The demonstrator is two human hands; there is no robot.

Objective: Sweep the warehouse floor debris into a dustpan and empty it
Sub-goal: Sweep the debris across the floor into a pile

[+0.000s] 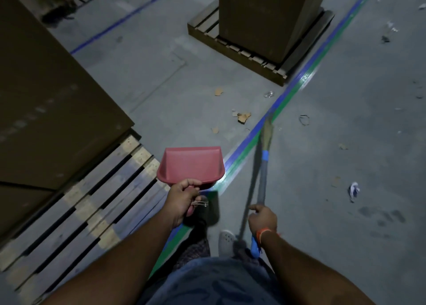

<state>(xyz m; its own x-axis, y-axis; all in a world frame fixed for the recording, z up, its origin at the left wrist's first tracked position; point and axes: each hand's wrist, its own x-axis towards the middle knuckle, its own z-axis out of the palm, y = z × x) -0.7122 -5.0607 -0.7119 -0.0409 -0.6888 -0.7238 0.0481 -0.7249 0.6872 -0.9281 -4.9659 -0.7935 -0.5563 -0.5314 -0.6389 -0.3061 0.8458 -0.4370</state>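
Observation:
My left hand [182,201] grips the handle of a red dustpan [191,164], held above the floor with its mouth facing away from me. My right hand [262,219] holds the grey handle of a broom [262,178]; its straw head [267,131] points forward and down over the blue-green floor line. Brown cardboard scraps [243,116] lie on the grey floor just ahead, with another scrap [218,91] farther on and a clear plastic bit [268,94] beside it.
A wooden pallet [96,203] with a big brown box [50,111] stands at my left. Another pallet [237,49] carrying a tall box [269,16] stands ahead. A blue-green tape line [297,83] runs diagonally. More litter, including a white-blue wrapper [353,189], lies at right.

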